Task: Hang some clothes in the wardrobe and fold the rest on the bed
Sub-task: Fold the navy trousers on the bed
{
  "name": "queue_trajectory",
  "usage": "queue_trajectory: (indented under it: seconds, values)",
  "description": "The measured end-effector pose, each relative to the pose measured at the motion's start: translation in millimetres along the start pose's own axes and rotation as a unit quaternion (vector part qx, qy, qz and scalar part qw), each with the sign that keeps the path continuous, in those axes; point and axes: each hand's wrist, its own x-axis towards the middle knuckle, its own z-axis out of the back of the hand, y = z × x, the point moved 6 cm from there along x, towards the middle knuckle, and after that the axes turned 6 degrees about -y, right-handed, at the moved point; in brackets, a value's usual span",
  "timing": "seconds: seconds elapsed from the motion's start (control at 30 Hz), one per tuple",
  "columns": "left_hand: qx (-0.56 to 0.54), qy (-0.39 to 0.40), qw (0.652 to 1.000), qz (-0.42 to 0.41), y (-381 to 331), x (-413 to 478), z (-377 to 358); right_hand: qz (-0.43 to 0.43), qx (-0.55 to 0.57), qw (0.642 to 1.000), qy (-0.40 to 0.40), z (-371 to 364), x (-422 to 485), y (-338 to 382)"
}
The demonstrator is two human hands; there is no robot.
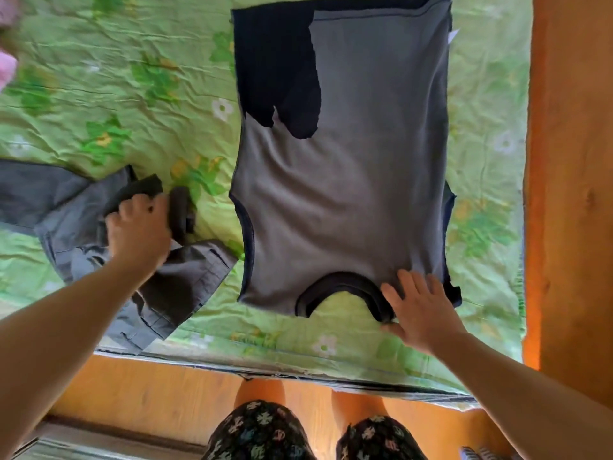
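Right grip (419,310) pressing flat, fingers spread, on gray shirt (348,194) | left grip (137,227) clutching gray trousers (189,273) | both lying unfolded on bed (116,94); folding barely starting

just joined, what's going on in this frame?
A person stands at a bed, sorting laundry. A grey T-shirt lies spread flat on the green floral bedsheet, collar toward them. The right hand presses flat beside the collar. The left hand grips a crumpled grey garment lying left of the shirt. The shirt looks laid out for folding.
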Motion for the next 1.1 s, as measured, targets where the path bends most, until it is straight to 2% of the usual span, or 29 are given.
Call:
queue_trajectory:
  seconds: [0.07,0.13,0.2,0.27,0.4,0.5,0.63,0.7,0.77,0.83,0.9,0.93,0.97,1.03,1.1]
  values:
    - [-0.085,-0.039,0.985,-0.143,-52,-23,17,0.002,-0.001,1.0,-0.016,1,-4,1]
    - [-0.136,-0.018,0.938,-0.319,-106,-66,17,0.002,0.002,0.999,-0.039,5,-7,0]
    - [-0.104,0.039,0.909,-0.401,-145,-108,5,0.004,0.001,0.998,-0.056,7,-8,-3]
    - [-0.073,0.083,0.91,-0.399,-166,-132,-9,0.002,-0.005,0.998,-0.058,6,-8,-8]
    - [-0.076,0.078,0.931,-0.349,-177,-129,-17,0.005,-0.022,0.997,-0.067,-1,-5,-15]
    - [-0.109,0.068,0.921,-0.367,-179,-123,-11,0.018,-0.001,0.997,-0.081,2,1,-16]
    - [-0.141,0.104,0.91,-0.377,-160,-93,14,-0.008,0.08,0.996,-0.04,31,17,-36]
    - [-0.136,0.085,0.918,-0.363,-148,-49,38,-0.028,0.102,0.989,-0.102,71,36,-61]
    - [-0.143,0.031,0.936,-0.32,-143,10,66,-0.04,0.076,0.975,-0.203,120,67,-89]
    - [-0.123,-0.042,0.963,-0.235,-139,69,93,-0.068,0.007,0.96,-0.271,165,104,-113]
    - [-0.083,-0.099,0.984,-0.12,-137,109,106,-0.126,-0.057,0.946,-0.292,195,136,-127]
    - [-0.084,-0.102,0.988,-0.086,-142,116,108,-0.133,-0.068,0.946,-0.289,202,146,-124]
    - [-0.103,-0.09,0.987,-0.086,-153,116,106,-0.115,-0.07,0.951,-0.278,202,153,-114]
    - [-0.127,-0.032,0.978,-0.161,-183,93,87,-0.043,-0.074,0.974,-0.21,177,158,-85]
    - [-0.062,0.028,0.965,-0.254,-207,57,52,0.0,-0.087,0.989,-0.119,135,154,-63]
